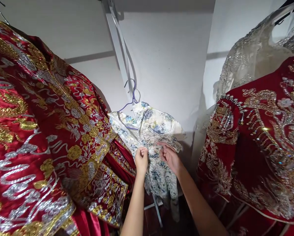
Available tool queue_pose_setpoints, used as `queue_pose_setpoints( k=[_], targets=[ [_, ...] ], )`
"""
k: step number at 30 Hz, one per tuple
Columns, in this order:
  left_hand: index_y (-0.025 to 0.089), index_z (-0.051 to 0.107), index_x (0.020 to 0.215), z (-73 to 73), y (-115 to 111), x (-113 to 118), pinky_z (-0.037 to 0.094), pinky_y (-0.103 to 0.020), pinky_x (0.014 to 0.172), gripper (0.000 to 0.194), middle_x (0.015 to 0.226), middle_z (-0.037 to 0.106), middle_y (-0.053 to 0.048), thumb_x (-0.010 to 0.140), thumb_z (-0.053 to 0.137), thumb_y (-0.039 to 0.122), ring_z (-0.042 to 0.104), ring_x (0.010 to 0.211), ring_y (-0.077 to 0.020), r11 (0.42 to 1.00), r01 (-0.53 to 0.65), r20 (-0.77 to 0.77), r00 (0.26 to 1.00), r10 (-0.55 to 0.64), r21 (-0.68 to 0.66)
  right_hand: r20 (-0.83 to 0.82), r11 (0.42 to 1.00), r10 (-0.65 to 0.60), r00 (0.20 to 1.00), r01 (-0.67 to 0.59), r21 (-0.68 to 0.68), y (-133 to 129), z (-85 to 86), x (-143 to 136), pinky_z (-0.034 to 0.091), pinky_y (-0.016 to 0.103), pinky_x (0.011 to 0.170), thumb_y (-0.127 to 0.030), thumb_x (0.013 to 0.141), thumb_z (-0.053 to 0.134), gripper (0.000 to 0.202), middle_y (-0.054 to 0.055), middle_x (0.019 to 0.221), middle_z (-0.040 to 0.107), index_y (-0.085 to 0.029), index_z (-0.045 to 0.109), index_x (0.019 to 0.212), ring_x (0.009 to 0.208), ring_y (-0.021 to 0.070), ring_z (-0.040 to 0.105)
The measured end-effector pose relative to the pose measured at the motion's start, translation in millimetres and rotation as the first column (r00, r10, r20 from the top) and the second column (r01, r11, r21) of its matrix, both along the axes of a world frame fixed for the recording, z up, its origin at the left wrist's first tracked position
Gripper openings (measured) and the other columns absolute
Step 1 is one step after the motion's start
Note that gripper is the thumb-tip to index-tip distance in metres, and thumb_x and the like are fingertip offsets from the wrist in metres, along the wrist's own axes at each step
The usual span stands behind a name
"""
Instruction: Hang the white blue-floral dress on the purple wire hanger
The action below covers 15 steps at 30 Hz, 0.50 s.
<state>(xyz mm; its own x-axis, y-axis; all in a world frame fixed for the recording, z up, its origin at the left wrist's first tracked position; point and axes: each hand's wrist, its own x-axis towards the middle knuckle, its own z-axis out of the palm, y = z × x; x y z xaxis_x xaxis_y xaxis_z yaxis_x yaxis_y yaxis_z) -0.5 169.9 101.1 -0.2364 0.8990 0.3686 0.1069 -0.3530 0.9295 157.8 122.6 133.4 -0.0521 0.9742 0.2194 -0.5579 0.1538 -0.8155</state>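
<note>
White flowered garment [159,119] hangs on the purple hanger [133,95], probably light and soft, best held by its front edge; below the hanger, left hand [141,159] pinches it; whether right hand [170,157] grips, I cannot tell.

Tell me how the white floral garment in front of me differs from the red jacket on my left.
The floral garment is white with blue flowers; the red jacket carries gold and silver embroidery. Your left hand pinches the floral garment, while neither hand touches the red jacket. Both are patterned and hanging up.
</note>
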Motion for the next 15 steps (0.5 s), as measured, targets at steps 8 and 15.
queue_pose_setpoints(
  k=[8, 15],
  targets=[
    [0.017, 0.057, 0.077, 8.0, 12.5, 2.8, 0.036, -0.023, 0.053, 0.033, 0.058, 0.051, 0.003, 0.080, 0.061, 0.050, 0.046, 0.052, -0.0122, 0.994, -0.106, 0.018, 0.994, 0.106, -0.003, -0.168, 0.993, -0.054, 0.984, 0.035, -0.114, -15.8, -2.9, 15.1, 0.034, 0.024, 0.042, -0.051, 0.092, 0.051, 0.043, 0.002, 0.084, 0.054, -0.027, 0.067, 0.124, 0.049, 0.0109, 0.027],
    [0.018, 0.055, 0.081, 4.0, 11.0, 3.1, 0.040, -0.024, 0.058, 0.026, 0.063, 0.051, 0.004, 0.080, 0.063, 0.043, 0.048, 0.056, -0.0124, 0.991, -0.134, 0.021, 0.991, 0.134, 0.001, -0.203, 0.996, -0.032, 0.979, 0.014, -0.091, -27.8, 5.9, 17.3, 0.043, 0.025, 0.052, -0.051, 0.094, 0.052, 0.052, 0.005, 0.147, 0.054, -0.040, 0.052, 0.145, 0.058, 0.0118, 0.043]
  ],
)
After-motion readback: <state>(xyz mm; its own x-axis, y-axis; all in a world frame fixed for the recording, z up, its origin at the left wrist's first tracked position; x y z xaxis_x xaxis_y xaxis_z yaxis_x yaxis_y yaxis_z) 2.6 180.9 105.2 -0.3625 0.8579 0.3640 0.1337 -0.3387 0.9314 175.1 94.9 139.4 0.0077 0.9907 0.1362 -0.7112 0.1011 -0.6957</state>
